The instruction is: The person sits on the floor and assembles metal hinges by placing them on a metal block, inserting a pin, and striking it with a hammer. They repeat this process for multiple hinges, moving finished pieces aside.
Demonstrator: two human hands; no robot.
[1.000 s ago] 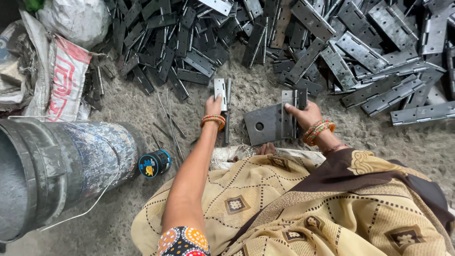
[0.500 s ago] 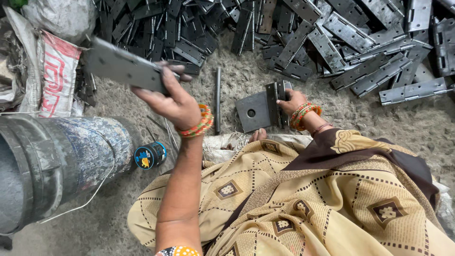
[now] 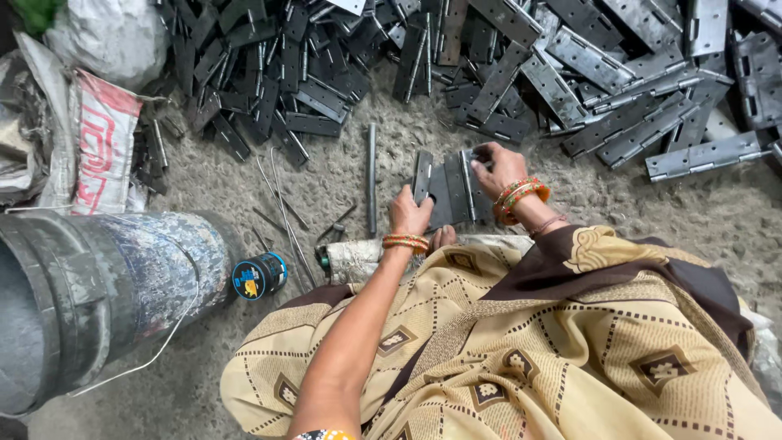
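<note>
Currently, your findings at the floor station are as follows.

Work piece: a grey steel hinge with flat leaves and a central knuckle [image 3: 453, 189], lying on the gritty concrete floor [image 3: 342, 175] just in front of your knees.

Landmark: all places below are given from that hinge.

Left hand [image 3: 410, 213]: rests on the hinge's left leaf, fingers curled over its near edge; a narrow, closed hold on the leaf.

Right hand [image 3: 498, 168]: sits on the right leaf, fingers bent over its far edge; likewise closed on metal, not spread.

Handling, judged: stiff, fairly heavy for its size, hard-edged; the leaves will likely swing on the knuckle, so take it by both leaves, clear of the joint.

Surface, judged: bare steel, possibly slick; edges may cut.

Beyond the hinge: a large heap of like grey hinges [image 3: 505, 57].

Left of the hinge: a loose steel pin rod [image 3: 371, 175], lying apart from it.

Further left: a small blue-and-black tape roll [image 3: 257, 276], then a big paint-stained drum lying on its side [image 3: 106, 285].
</note>
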